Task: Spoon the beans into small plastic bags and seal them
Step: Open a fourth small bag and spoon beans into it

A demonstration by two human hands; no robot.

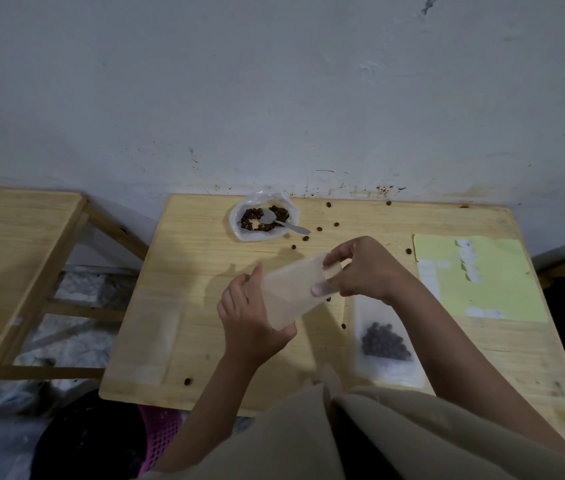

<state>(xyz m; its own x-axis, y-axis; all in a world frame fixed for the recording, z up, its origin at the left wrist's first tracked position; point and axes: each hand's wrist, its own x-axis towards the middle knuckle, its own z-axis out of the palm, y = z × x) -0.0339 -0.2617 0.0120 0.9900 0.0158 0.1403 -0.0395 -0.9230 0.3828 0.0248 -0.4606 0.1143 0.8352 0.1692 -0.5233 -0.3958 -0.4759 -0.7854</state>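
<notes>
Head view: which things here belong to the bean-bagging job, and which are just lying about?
Part of the job:
- empty bag, held by left hand and right hand
- open bag of beans with spoon in it
- filled bag on the table
- stack of empty bags

Lying about:
- yellow sheet
- loose beans
- second table

A scuffed pale wall (274,81) stands behind the wooden counter (204,271). A second wooden table (14,244) sits left. Light is dim.
</notes>
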